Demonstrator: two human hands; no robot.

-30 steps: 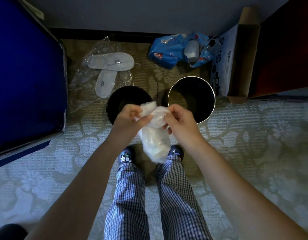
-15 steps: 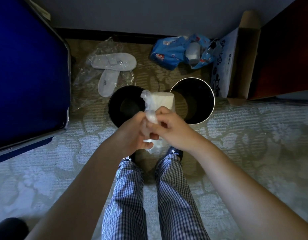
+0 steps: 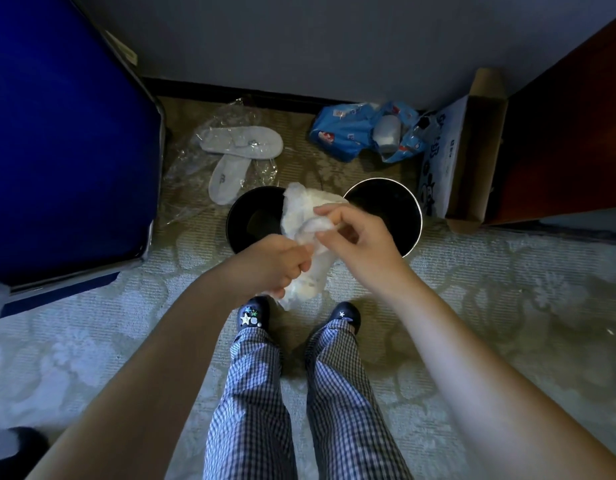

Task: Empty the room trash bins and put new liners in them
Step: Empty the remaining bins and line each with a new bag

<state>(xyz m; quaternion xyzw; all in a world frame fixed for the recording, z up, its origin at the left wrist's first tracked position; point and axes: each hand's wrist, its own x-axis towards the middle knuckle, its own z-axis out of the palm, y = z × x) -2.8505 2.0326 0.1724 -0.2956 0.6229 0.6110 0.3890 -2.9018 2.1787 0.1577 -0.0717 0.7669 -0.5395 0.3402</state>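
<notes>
Progress looks about halfway. Two round black trash bins stand side by side near the far edge of the pale patterned carpet (image 3: pixel 507 289): the plain left bin (image 3: pixel 251 220) and the silver-rimmed right bin (image 3: pixel 386 202). Both show dark, bare insides, so the emptying seems done, though their bottoms are dim. Neither has a lining yet. A crumpled, translucent white plastic liner (image 3: pixel 299 209) is held in the air just above the gap between them, bunched rather than spread. The left hand (image 3: pixel 272 268) is curled round its lower part; the right hand (image 3: pixel 358 240) pinches an upper fold between thumb and fingertips. What is left, I judge: finding the liner's mouth, opening it, seating it in one bin, then lining the other. Whether the bundle holds more than one liner I cannot tell.
</notes>
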